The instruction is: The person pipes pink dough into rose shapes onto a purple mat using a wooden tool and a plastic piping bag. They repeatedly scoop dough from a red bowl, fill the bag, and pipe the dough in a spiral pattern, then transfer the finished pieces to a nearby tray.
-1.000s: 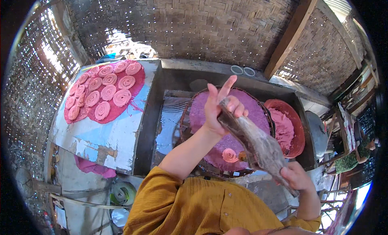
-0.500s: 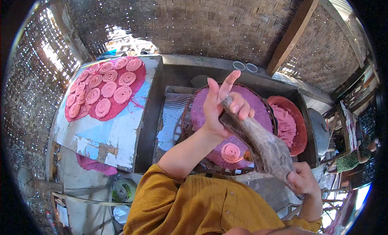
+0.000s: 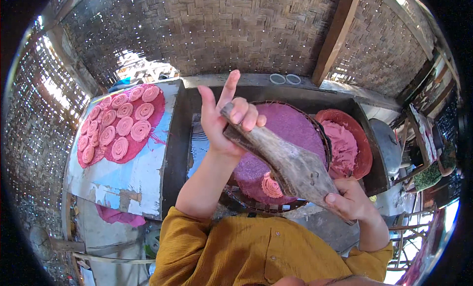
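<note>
Slanting across the middle, a weathered grey-brown wooden press (image 3: 290, 158) with a handle at each end is held in both hands. Its upper-left end lies in my left hand (image 3: 229, 121), the lower fingers curled over it while thumb and forefinger stick up. My right hand (image 3: 352, 200) is wrapped round the lower-right end. Below the press, a pink coil of thin dough strands (image 3: 271, 185) rests on a purple-pink cloth (image 3: 290, 121) spread over a round woven tray; the press hides part of the coil. The underside of the press is out of sight.
A red basin (image 3: 367, 158) with pink dough (image 3: 342, 145) stands right of the tray. Several pink coils (image 3: 124, 126) lie on a red-pink mat (image 3: 156, 113) on the board (image 3: 133, 182) at left. Two white rings (image 3: 277, 79) sit on the ledge; a metal pot (image 3: 387, 143) stands far right.
Both hands and the press have shifted left, the left hand farther than the right. The press now covers part of the coil that showed whole before. The view has moved slightly.
</note>
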Available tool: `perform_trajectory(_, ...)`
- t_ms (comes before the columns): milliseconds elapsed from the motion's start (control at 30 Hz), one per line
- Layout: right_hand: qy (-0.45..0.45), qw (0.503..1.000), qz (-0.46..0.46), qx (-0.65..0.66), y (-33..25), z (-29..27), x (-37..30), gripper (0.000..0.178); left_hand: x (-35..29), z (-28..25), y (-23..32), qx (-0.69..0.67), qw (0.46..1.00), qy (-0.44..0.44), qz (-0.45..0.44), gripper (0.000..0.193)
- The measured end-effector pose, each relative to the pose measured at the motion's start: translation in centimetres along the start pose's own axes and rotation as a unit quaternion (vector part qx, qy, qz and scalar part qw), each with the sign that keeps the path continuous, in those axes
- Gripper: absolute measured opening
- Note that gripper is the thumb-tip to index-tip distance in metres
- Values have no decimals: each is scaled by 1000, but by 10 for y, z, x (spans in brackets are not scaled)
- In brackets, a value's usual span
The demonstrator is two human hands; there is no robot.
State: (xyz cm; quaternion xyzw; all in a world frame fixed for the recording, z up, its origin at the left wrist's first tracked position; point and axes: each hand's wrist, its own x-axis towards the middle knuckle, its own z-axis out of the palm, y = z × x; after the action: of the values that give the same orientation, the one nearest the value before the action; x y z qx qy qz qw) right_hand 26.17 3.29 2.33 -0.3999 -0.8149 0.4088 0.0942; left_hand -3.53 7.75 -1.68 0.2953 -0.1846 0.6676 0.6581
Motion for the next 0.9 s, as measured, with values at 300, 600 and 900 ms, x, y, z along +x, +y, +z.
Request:
perform_trajectory(300, -2, 977, 70, 200, 34, 24, -4, 48, -54, 3, -28, 332, 835, 381, -218, 61)
perform_trajectory(600, -33, 976, 47, 211, 37, 28, 6, 48, -122, -8, -35, 635, 716, 211, -202, 43)
perform_trajectory(900, -6, 973, 41, 226, 33, 25, -1, 46, -140, -9, -28, 737, 617, 109, -253, 40)
